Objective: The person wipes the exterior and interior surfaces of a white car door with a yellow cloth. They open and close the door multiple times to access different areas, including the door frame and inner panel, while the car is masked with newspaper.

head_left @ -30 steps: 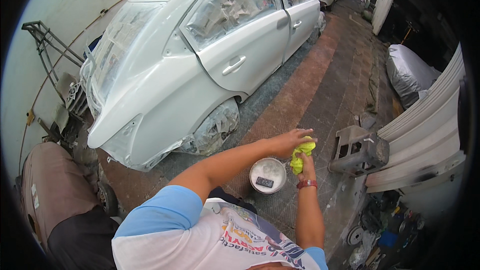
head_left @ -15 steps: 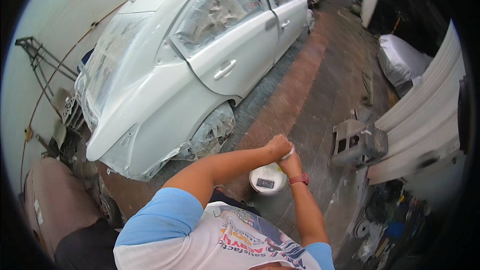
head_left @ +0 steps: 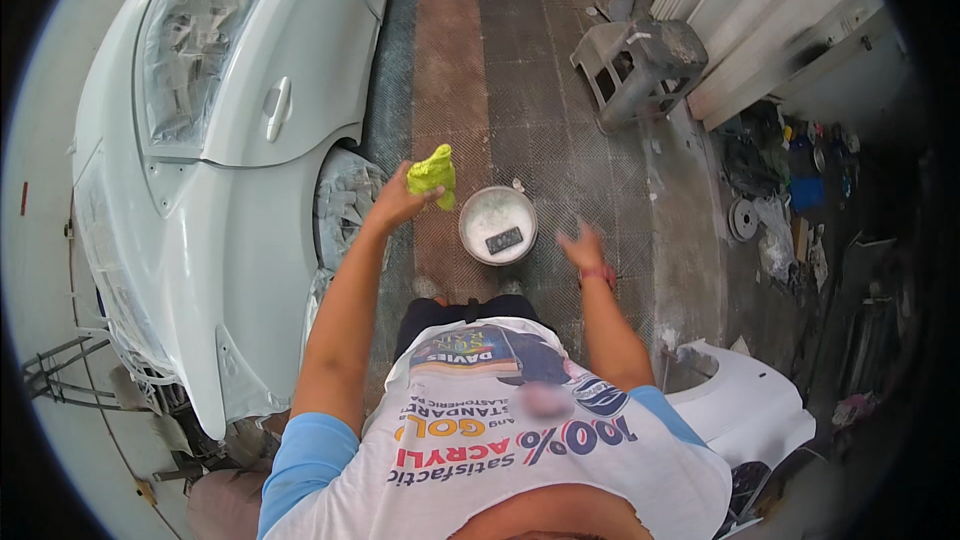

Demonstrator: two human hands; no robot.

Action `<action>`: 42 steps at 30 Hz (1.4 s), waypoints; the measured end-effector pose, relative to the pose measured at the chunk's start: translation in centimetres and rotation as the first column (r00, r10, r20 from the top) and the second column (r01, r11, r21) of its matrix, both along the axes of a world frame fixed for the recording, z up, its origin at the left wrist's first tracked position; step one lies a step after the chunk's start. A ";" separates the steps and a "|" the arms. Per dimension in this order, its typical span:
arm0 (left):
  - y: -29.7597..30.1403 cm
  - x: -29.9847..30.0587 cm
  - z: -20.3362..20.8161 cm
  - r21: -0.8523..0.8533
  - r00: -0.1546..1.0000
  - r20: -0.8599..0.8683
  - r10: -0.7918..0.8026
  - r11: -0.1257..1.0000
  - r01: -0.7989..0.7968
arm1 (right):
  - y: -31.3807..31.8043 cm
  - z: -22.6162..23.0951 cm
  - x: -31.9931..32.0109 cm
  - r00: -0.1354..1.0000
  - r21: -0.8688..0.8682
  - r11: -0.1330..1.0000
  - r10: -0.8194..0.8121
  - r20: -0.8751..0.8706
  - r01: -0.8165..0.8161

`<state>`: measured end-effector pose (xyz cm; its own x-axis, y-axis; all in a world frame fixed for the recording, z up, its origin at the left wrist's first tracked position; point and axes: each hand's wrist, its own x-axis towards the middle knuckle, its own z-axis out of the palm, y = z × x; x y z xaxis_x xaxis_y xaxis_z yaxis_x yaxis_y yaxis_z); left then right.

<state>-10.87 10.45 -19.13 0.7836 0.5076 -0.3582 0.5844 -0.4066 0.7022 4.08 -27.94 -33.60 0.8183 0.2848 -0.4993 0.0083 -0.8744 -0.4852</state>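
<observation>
Held up in my left hand [head_left: 396,198] is a bunched yellow-green cloth [head_left: 431,176], between the white car [head_left: 262,230] and a round bucket. The bucket [head_left: 535,230] stands on the floor in front of my feet. White, foamy-looking contents [head_left: 497,208] fill it, and a dark rectangular block [head_left: 504,239] lies on top of them. My right hand [head_left: 581,246] is apart from the bucket, to its right, with fingers spread and nothing in them. A red band circles that wrist.
Plastic and paper cover the car's window [head_left: 205,50] and rear wheel [head_left: 345,202]. A grey plastic stool [head_left: 640,70] stands ahead to the right. A white curved panel [head_left: 735,400] lies at lower right. Assorted clutter [head_left: 790,200] lines the right side.
My hands, together beside the bucket before, have come apart. The left has gone left with the cloth, now in plain sight; the right has opened. My view has turned right and downward.
</observation>
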 end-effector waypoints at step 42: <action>20.1 12.8 5.4 -0.209 0.832 0.511 -0.214 0.908 0.362 | 39.3 23.9 14.2 0.987 0.967 0.202 0.015 -0.160 0.154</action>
<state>1.91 30.56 -13.68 0.9864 0.1645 -0.0041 0.0445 -0.2425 0.9691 18.28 11.38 -9.67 0.8281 0.5588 0.0462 -0.1487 0.2983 -0.9428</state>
